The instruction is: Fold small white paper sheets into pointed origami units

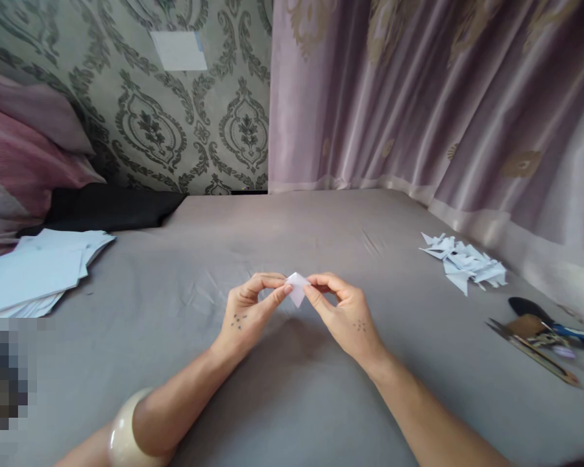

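Note:
A small folded piece of white paper point(298, 289), diamond-shaped with a point toward me, is held up above the grey sheet in the middle of the view. My left hand point(253, 305) pinches its left corner between thumb and fingers. On the other side my right hand point(343, 311) grips the right corner in the same way. Both hands are closed on the paper, with the fingertips partly hidden behind it. A pale bangle point(126, 434) circles my left forearm.
Sheets of white paper point(34, 269) lie stacked at the left, near a black cloth point(111, 206). Several folded white paper pieces point(467, 259) are heaped at the right. Nearer me are scissors point(530, 353) and other small items. A purple curtain point(360, 97) hangs behind.

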Demonstrator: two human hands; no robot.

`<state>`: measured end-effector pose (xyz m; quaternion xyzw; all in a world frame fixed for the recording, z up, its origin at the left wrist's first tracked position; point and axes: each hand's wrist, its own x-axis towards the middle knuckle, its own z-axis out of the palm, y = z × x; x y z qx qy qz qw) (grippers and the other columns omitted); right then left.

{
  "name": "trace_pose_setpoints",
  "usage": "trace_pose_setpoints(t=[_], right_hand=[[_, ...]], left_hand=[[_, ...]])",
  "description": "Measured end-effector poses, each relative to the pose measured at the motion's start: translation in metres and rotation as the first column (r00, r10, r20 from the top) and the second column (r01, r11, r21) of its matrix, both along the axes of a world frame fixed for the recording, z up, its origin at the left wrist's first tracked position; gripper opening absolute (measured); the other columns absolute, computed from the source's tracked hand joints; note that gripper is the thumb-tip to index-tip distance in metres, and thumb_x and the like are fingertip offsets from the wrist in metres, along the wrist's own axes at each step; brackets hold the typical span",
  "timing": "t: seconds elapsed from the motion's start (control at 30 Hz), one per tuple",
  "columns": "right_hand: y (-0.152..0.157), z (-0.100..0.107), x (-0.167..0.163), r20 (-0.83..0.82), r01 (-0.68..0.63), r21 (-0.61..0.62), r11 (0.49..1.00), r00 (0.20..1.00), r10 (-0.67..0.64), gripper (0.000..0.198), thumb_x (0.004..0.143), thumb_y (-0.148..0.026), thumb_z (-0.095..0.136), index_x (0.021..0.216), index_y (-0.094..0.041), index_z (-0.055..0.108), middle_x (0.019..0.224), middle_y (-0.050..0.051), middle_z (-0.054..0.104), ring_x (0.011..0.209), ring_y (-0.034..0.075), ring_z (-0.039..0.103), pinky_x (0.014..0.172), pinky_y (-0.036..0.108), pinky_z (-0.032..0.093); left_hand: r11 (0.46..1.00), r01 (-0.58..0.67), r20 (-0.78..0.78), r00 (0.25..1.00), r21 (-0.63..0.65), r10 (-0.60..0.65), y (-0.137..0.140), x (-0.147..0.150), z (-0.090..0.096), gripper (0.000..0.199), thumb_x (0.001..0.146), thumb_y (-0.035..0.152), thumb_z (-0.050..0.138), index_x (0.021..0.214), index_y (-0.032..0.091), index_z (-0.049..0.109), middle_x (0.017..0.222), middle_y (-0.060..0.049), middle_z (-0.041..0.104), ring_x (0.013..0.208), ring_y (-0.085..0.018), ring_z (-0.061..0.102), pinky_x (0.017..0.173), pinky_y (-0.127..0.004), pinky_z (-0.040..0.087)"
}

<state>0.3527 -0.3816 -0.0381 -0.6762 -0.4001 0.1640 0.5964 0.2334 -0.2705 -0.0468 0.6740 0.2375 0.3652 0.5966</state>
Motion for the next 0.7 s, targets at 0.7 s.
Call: trace_pose_setpoints(t=[0.7], right_hand=[[-0.0005,-0.0006,0.0094,-0.173,0.002,-0.003,1.000,0.985,-0.003,0.034,0.087,-0.045,0.057,0.109,-0.021,0.064,0.103,0.007,0.070,0.095,0.019,0.065,0.085,0.032,0.050]], left_hand=[[0.829,0.169,-0.016,0.978,-0.533,-0.210,-0.0011,0.0058,-0.0022,0.021,0.070,0.036,0.076,0.078,0.020,0.064,0.070,0.002,0.063,0.061,-0.010,0.054,0.058,-0.022,0.041]])
